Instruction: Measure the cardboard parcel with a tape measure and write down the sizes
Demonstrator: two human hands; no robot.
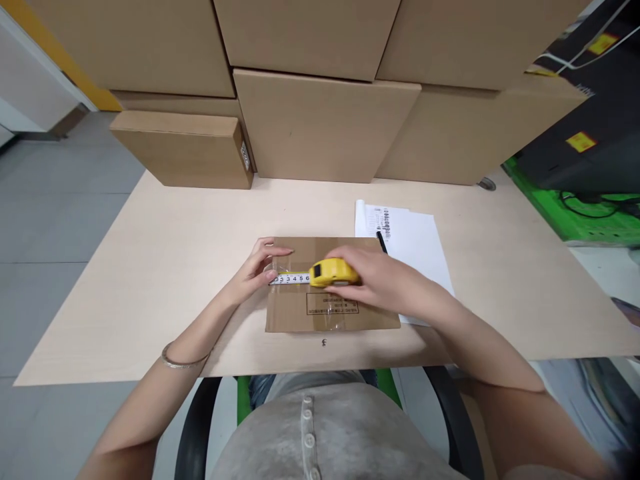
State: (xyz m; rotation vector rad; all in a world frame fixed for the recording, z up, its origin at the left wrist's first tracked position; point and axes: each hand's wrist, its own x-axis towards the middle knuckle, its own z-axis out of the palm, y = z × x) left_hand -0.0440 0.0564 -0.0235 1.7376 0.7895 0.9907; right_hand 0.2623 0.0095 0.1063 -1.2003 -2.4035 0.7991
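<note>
A flat brown cardboard box (300,313) lies on the table in front of me, with a printed label on its top. My right hand (375,277) is wrapped round a yellow tape measure (333,272) resting on the box. A short stretch of white tape (290,279) runs left from the case. My left hand (257,270) pinches the end of that tape at the box's left edge, fingers curled.
A white sheet of paper (415,240) with a black pen (381,241) lies right of the box. Large cardboard boxes (325,127) are stacked along the back of the light wooden table (150,280). A green and black unit (590,167) stands at right.
</note>
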